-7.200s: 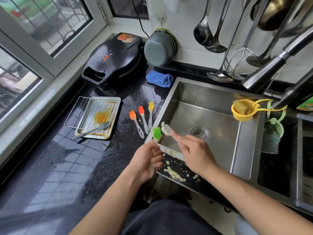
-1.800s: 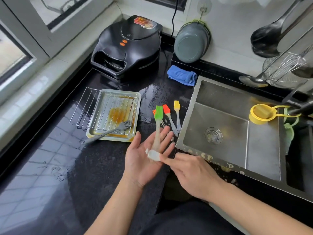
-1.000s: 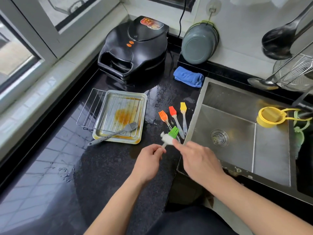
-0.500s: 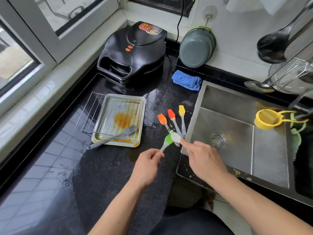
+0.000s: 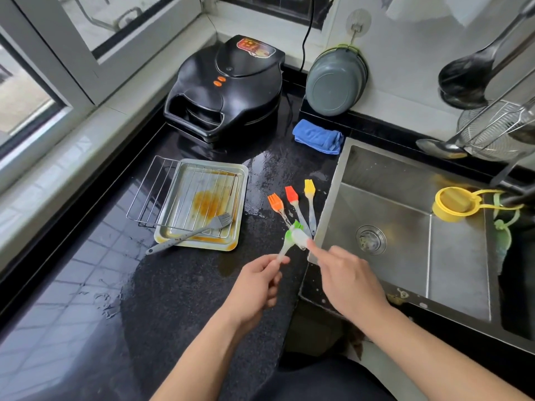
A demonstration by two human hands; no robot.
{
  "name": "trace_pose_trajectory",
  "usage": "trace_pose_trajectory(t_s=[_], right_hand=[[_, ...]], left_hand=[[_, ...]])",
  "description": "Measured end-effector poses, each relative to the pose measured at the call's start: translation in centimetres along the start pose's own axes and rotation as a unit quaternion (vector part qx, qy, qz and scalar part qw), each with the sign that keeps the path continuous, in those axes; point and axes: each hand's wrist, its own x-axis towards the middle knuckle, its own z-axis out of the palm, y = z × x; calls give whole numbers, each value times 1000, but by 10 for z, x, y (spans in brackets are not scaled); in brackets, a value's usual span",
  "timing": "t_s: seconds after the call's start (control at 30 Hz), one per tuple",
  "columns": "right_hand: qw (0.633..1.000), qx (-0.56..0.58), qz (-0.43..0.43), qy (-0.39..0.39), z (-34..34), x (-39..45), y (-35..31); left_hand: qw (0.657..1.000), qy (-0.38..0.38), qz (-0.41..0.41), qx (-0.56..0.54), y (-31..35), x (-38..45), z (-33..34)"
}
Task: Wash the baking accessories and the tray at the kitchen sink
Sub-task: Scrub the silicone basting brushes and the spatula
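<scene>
Left hand (image 5: pixel 256 285) pinched the clear handle of the green brush (image 5: pixel 289 237), fingers curled round it, above the counter (image 5: pixel 173 299) just left of the sink (image 5: pixel 405 227). Right hand (image 5: pixel 347 280) gripped a white scrubber (image 5: pixel 299 239), its head against the green bristles. The contact point was blurred and I couldn't tell how much of the bristles it covered. The scrubber handle was hidden inside the right fingers.

Orange brush (image 5: pixel 275 204), red brush (image 5: pixel 291 195) and yellow brush (image 5: pixel 309 188) lay side by side on the wet counter beside the sink's left rim. The lower handles of the orange and red ones ran behind the green brush head, ends not visible.

Tray (image 5: pixel 237 180) sat on the counter, left of the brushes, with an orange-brown stain. A wire rack (image 5: pixel 150 192) lay in it, overhanging its left edge. A grey brush (image 5: pixel 188 235) lay across the tray's near edge, handle sticking out onto the counter.

Black cooker (image 5: pixel 225 88) at the back had a red-and-yellow label, text too small to read. Blue cloth (image 5: pixel 318 137) lay near the sink's back-left corner. Grey bowls (image 5: pixel 335 82) hung on the wall. Yellow holder (image 5: pixel 451 204) sat at the sink's right side with a sponge in it. Ladles and a wire skimmer (image 5: pixel 492 128) at top right were cut off by the frame. The right basin was mostly out of frame.
</scene>
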Motion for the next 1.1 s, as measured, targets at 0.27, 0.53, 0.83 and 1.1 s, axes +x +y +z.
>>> trace_pose_trajectory(t_s=[0.27, 0.53, 0.83, 1.1], right_hand=[[999, 30, -29, -7, -4, 2, -2], [994, 72, -83, -5, -8, 0, -12], [989, 113, -89, -30, 16, -7, -19], [990, 81, -100, -50, 26, -15, -17]], left_hand=[[962, -137, -78, -224, 7, -1, -11], [903, -251, -51, -345, 9, -2, -13], [849, -182, -82, -489, 8, 0, -16], [901, -75, -103, -414, 6, 2, -6]])
